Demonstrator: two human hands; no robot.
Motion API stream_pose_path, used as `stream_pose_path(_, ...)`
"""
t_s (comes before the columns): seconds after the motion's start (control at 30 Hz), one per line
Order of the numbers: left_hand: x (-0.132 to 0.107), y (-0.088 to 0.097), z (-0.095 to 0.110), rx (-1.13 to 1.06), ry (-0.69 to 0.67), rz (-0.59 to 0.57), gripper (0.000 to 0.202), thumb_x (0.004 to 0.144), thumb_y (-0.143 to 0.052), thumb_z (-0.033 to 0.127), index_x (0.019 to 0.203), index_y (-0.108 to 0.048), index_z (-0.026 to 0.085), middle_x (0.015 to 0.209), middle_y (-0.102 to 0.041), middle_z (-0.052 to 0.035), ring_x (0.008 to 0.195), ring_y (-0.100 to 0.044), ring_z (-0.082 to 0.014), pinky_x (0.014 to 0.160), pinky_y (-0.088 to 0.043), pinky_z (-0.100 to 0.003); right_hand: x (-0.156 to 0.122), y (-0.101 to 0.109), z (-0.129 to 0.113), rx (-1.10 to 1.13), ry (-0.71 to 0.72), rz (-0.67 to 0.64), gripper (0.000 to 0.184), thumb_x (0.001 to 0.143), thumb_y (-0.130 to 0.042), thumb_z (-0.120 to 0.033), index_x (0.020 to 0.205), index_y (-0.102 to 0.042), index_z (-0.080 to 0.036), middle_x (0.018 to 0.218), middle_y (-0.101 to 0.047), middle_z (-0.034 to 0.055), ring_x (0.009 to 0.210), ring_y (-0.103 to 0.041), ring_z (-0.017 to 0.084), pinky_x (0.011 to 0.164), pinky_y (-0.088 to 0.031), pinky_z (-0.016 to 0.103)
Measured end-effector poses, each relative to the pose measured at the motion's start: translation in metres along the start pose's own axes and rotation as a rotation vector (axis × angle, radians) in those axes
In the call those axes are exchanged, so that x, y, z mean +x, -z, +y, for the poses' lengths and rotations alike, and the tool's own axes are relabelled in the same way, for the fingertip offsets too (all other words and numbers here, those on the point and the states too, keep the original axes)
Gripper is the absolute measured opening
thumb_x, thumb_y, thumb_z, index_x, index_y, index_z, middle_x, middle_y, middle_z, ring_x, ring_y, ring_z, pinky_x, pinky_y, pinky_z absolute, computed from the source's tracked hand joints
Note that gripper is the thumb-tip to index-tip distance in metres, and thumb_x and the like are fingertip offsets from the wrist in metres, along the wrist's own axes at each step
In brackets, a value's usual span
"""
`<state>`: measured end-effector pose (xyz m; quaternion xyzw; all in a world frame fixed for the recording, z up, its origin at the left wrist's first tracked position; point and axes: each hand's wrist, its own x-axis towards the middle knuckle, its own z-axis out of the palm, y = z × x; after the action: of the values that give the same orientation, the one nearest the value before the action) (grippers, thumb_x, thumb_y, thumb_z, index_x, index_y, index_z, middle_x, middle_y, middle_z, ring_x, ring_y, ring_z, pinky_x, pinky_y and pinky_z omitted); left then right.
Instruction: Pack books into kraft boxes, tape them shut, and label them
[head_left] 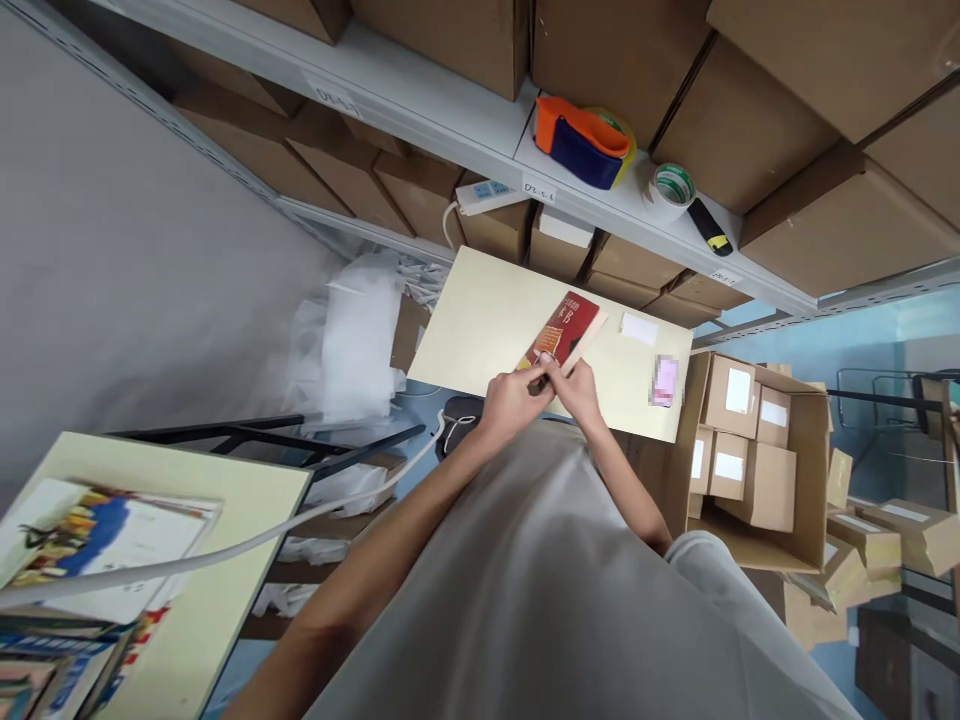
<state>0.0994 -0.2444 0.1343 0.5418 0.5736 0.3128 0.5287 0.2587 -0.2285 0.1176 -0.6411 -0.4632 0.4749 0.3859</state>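
Note:
A small red book (566, 327) lies tilted on a pale yellow table (480, 320) in front of me. My left hand (512, 399) and my right hand (577, 388) meet at the book's near corner. The fingers of both pinch that lower edge. A white label (639, 328) and a pink item (664, 381) rest on the table to the right of the book.
Metal shelving (480, 150) with cardboard boxes stands behind the table, holding an orange tape dispenser (589, 140), a tape roll (673, 186) and a power strip (491, 195). An open carton (757, 460) of small boxes sits right. A second table (247, 520) with books is lower left.

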Motion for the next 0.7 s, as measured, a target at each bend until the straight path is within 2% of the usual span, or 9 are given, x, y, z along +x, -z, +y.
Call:
stream_pose_path(0.07, 0.006, 0.007, -0.001, -0.039, -0.079, -0.078, 0.046, 0.093, -0.088, 0.053, 0.13, -0.09, 0.025, 0.144, -0.083, -0.0124, 0.138, -0.078, -0.0389, 0.122, -0.062, -0.05, 0.002, 0.009, -0.003, 0.086, 0.026, 0.068, 0.06, 0.092, -0.076, -0.082, 0.104, -0.076, -0.023, 0.11, -0.088, 0.0114, 0.111, -0.082, 0.033, 0.11, -0.065, 0.049)
stream_pose_path(0.17, 0.024, 0.024, -0.012, -0.14, -0.039, 0.09, 0.063, 0.09, -0.092, 0.057, 0.14, -0.082, 0.02, 0.159, -0.074, -0.0162, 0.159, -0.062, -0.038, 0.138, -0.047, -0.054, 0.003, 0.028, -0.007, 0.241, 0.032, -0.002, 0.065, 0.089, -0.081, -0.081, 0.118, -0.075, -0.023, 0.128, -0.087, 0.0121, 0.13, -0.077, 0.034, 0.121, -0.061, 0.051)
stream_pose_path(0.23, 0.033, 0.036, -0.022, -0.31, 0.129, 0.122, 0.067, 0.088, -0.092, 0.062, 0.137, -0.08, 0.017, 0.151, -0.078, -0.0197, 0.152, -0.069, -0.0406, 0.132, -0.054, -0.058, 0.0, 0.04, -0.01, 0.305, 0.0, -0.103, 0.068, 0.088, -0.084, -0.079, 0.127, -0.075, -0.024, 0.135, -0.086, 0.0117, 0.139, -0.075, 0.034, 0.123, -0.061, 0.052)
stream_pose_path(0.33, 0.035, 0.046, -0.03, -0.618, 0.345, -0.085, 0.069, 0.079, -0.098, 0.067, 0.122, -0.083, 0.015, 0.123, -0.088, -0.0196, 0.121, -0.085, -0.0407, 0.109, -0.07, -0.056, -0.005, 0.052, -0.011, 0.362, -0.023, -0.175, 0.07, 0.087, -0.087, -0.077, 0.135, -0.075, -0.026, 0.143, -0.083, 0.0104, 0.143, -0.074, 0.034, 0.125, -0.059, 0.052)
stream_pose_path(0.4, 0.031, 0.045, -0.028, -0.709, 0.368, -0.112, 0.074, 0.067, -0.106, 0.065, 0.116, -0.084, 0.015, 0.112, -0.089, -0.0171, 0.109, -0.087, -0.039, 0.103, -0.073, -0.053, -0.001, 0.056, -0.007, 0.375, -0.045, -0.162, 0.07, 0.085, -0.09, -0.075, 0.134, -0.076, -0.026, 0.144, -0.083, 0.0096, 0.142, -0.074, 0.033, 0.126, -0.059, 0.05)
stream_pose_path(0.47, 0.026, 0.041, -0.019, -0.721, 0.325, -0.025, 0.078, 0.061, -0.109, 0.066, 0.115, -0.083, 0.016, 0.109, -0.089, -0.0156, 0.108, -0.087, -0.039, 0.101, -0.073, -0.053, 0.009, 0.056, -0.001, 0.372, -0.101, -0.12, 0.07, 0.08, -0.094, -0.074, 0.128, -0.078, -0.025, 0.138, -0.086, 0.0093, 0.135, -0.077, 0.032, 0.121, -0.062, 0.048)
stream_pose_path(0.57, 0.016, 0.029, 0.007, -0.595, 0.184, 0.085, 0.071, 0.066, -0.105, 0.066, 0.113, -0.084, 0.017, 0.114, -0.089, -0.0143, 0.114, -0.085, -0.0404, 0.105, -0.071, -0.054, 0.031, 0.043, 0.008, 0.382, -0.191, -0.051, 0.067, 0.079, -0.09, -0.078, 0.117, -0.076, -0.025, 0.121, -0.089, 0.0079, 0.121, -0.08, 0.029, 0.109, -0.066, 0.043)
stream_pose_path(0.67, 0.003, 0.006, 0.04, -0.297, -0.018, 0.046, 0.048, 0.082, -0.096, 0.049, 0.12, -0.087, 0.022, 0.126, -0.088, -0.0099, 0.122, -0.083, -0.039, 0.114, -0.066, -0.051, 0.038, 0.015, 0.012, 0.428, -0.212, -0.061, 0.064, 0.093, -0.067, -0.086, 0.112, -0.074, -0.025, 0.106, -0.086, 0.0093, 0.11, -0.08, 0.03, 0.099, -0.068, 0.045)
stream_pose_path(0.7, -0.002, -0.005, 0.05, -0.178, -0.083, 0.007, 0.042, 0.084, -0.094, 0.042, 0.122, -0.088, 0.024, 0.13, -0.087, -0.0096, 0.125, -0.081, -0.0395, 0.117, -0.064, -0.05, 0.034, 0.004, 0.012, 0.377, -0.15, -0.075, 0.063, 0.097, -0.061, -0.085, 0.115, -0.074, -0.025, 0.106, -0.085, 0.0102, 0.112, -0.079, 0.031, 0.099, -0.068, 0.046)
